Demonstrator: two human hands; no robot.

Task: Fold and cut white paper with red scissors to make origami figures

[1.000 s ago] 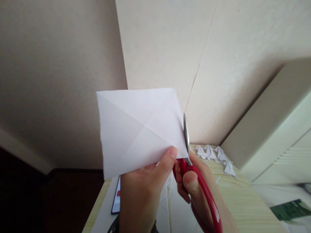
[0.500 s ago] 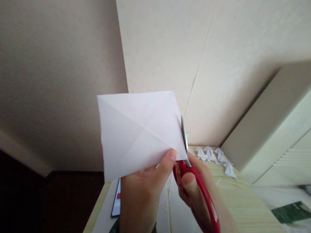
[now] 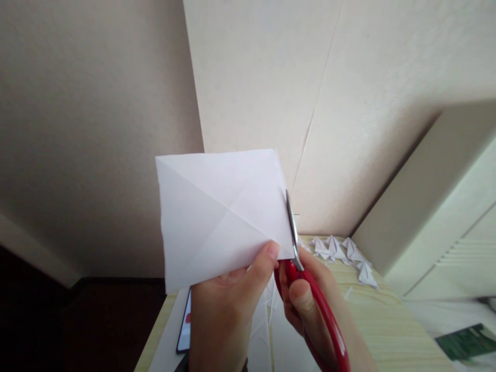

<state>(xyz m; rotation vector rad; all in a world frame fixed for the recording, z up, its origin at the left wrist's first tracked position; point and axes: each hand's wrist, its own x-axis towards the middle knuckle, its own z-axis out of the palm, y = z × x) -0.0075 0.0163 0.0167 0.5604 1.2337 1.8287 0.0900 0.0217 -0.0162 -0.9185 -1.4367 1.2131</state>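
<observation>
A creased white sheet of paper [image 3: 220, 212] is held up in front of the wall. My left hand [image 3: 228, 305] pinches its lower right edge, thumb on the front. My right hand [image 3: 310, 305] is closed round the red handles of a pair of scissors [image 3: 310, 289]. The silver blades point upward along the paper's right edge and touch it there. More white paper hangs below my hands.
A light wooden table [image 3: 387, 330] lies below, with several small folded white paper pieces [image 3: 341, 250] near the wall. A phone [image 3: 185, 323] lies at the table's left, partly under paper. A green object [image 3: 465, 342] sits far right. A pale cabinet [image 3: 445, 217] stands at right.
The paper and scissors have dropped slightly in view. The scissor blades have shifted a little left along the paper's right edge.
</observation>
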